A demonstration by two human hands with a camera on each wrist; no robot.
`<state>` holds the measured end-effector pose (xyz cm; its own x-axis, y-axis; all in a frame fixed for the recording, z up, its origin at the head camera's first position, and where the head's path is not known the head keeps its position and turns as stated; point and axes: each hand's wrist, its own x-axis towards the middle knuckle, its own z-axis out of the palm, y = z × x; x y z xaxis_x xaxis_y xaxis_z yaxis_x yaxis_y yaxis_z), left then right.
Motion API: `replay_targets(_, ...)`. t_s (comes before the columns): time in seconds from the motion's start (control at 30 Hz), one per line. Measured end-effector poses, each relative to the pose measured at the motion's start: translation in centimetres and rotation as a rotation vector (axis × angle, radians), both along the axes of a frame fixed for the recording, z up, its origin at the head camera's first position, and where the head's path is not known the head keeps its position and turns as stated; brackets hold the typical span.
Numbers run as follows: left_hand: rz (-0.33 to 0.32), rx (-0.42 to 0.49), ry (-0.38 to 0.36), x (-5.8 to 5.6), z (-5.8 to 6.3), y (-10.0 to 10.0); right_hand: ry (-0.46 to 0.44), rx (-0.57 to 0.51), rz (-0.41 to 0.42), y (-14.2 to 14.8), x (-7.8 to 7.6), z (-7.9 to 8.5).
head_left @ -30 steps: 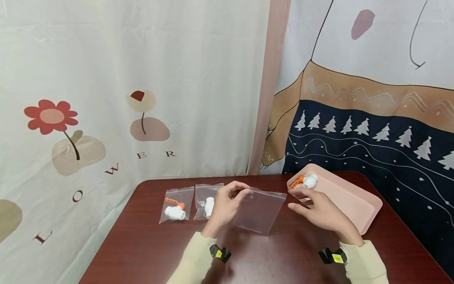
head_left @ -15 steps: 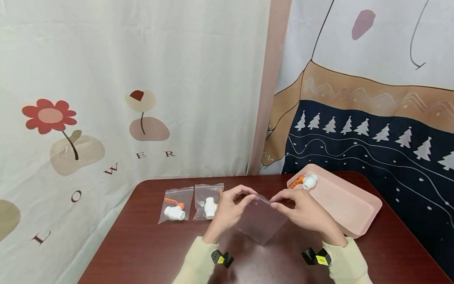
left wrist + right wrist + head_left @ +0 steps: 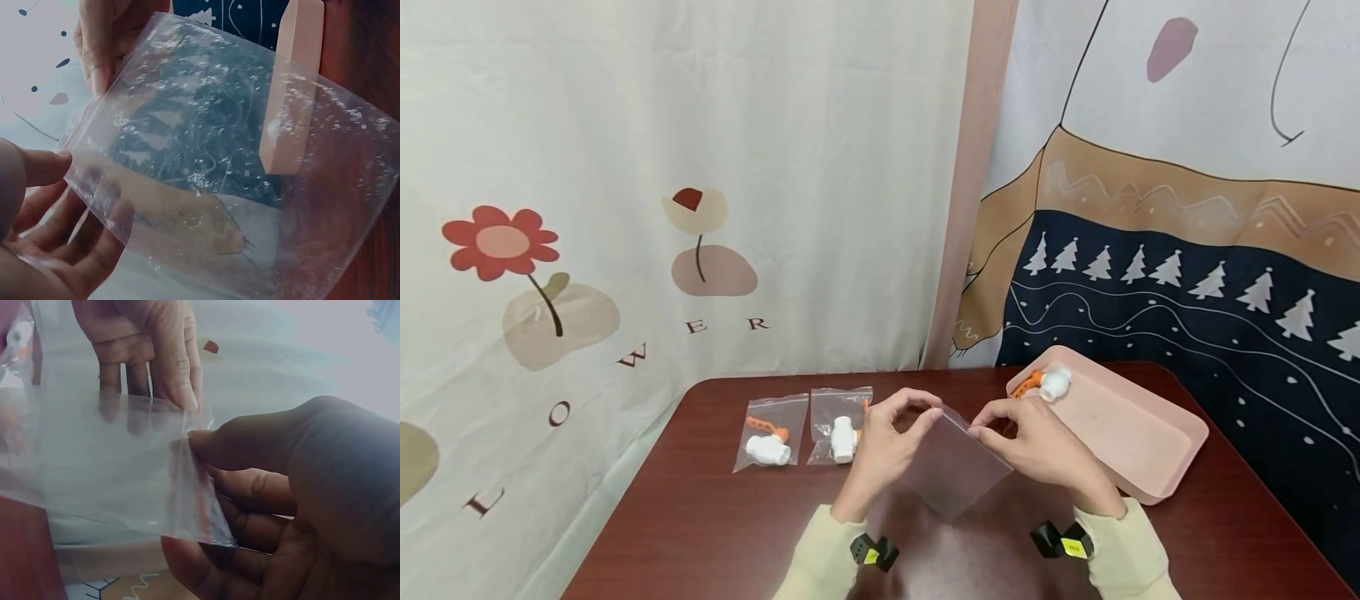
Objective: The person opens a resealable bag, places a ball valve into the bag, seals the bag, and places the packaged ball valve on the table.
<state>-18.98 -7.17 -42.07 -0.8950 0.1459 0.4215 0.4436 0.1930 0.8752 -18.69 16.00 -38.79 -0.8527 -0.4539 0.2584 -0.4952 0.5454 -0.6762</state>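
Observation:
A clear zip bag (image 3: 958, 475) hangs tilted between my two hands above the table, with nothing seen inside it. My left hand (image 3: 887, 442) pinches its zip edge near one corner, thumb on the near face and fingers behind the film. Further along the same edge, my right hand (image 3: 1033, 442) pinches it between thumb and fingers. In the right wrist view, the zip strip (image 3: 203, 506) of the bag runs along the right thumb and fingers, the left thumb close by.
Two filled zip bags lie at the back left, each holding a white valve (image 3: 767, 450) with an orange handle. A pink tray (image 3: 1138, 433) at the right carries another white valve (image 3: 1056, 383) with an orange handle. Behind the brown table (image 3: 700, 517) hangs a printed curtain (image 3: 820, 208).
My right hand has come left from beside the tray and taken hold of the bag's zip edge. The bag has turned, its lower corner now pointing down.

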Motion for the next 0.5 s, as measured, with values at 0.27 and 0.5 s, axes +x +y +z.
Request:
replay_targets(0.27,0.193,-0.042,0.144,0.9,0.2,0.9,0.007,-0.047,-0.058,-0.6,0.0,-0.2)
replay_targets(0.5,0.19,-0.047,-0.042,2.0,0.6,1.4,-0.011,-0.087,-0.09,-1.0,0.0,-0.3)
